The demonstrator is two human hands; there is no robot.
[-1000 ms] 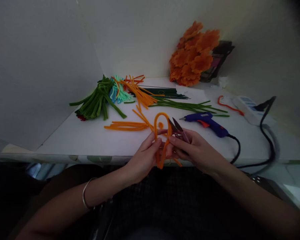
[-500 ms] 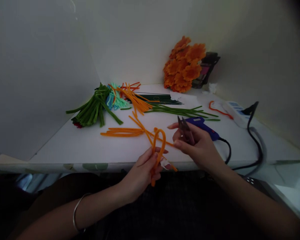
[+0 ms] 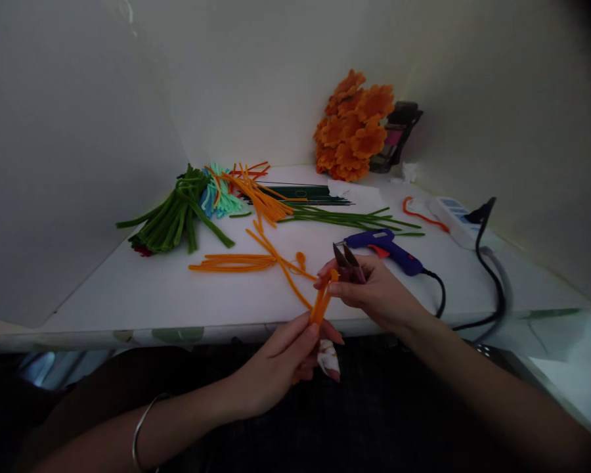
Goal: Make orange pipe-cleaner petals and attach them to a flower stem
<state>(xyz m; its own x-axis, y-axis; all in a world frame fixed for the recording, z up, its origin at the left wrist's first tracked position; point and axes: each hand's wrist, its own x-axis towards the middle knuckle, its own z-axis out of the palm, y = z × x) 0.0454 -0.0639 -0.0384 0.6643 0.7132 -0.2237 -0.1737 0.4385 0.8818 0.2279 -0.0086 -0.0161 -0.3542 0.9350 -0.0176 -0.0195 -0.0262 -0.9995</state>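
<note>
Pinching an orange pipe cleaner (image 3: 320, 307) near the edge of the worktop (image 3: 246, 303), my left fingers (image 3: 306, 343) clasp its lower part while my right fingers (image 3: 345, 291) grip snips (image 3: 353, 261) and, seemingly, its top.

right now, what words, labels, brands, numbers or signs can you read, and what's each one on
None can be read.
Glue gun: a pale label on its body, too small and blurred to read.
Power strip: blue patches on top, too blurred to tell whether they carry words.
</note>
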